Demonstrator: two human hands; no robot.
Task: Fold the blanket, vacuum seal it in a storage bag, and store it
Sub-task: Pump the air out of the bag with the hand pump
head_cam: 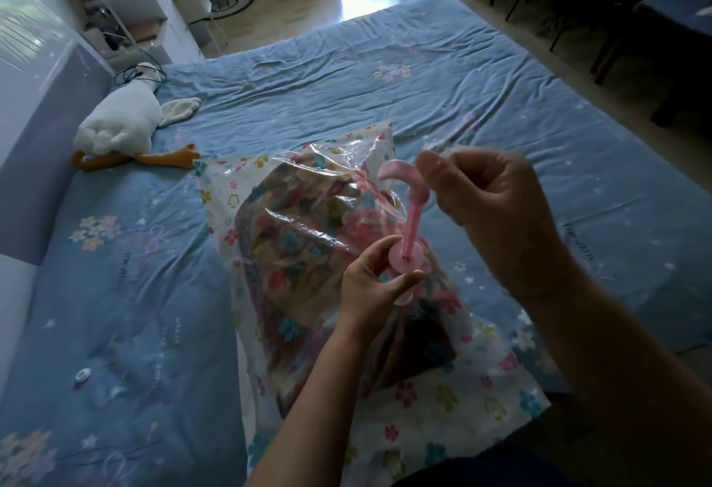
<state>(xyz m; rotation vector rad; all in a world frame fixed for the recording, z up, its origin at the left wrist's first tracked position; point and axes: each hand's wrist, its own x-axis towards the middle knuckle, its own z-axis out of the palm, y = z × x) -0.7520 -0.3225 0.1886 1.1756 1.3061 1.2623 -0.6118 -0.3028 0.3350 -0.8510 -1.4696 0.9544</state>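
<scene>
A clear storage bag point(443, 394) printed with coloured flowers lies on the blue bed point(308, 74). Inside it sits the folded floral blanket point(296, 255). A pink hand pump point(410, 213) stands upright on the bag's round pink valve point(404, 261). My left hand point(371, 286) pinches the valve and the pump's base from the left. My right hand point(493, 193) grips the pump's curved handle at the top, raised above the bag. The plastic is wrinkled and pulled up toward the valve.
A white plush goose point(127, 124) with orange feet lies at the bed's left side beside a padded headboard point(34, 139). A small white cap point(82, 374) rests on the sheet at lower left. Shelves, chairs and bare wood floor lie beyond the bed.
</scene>
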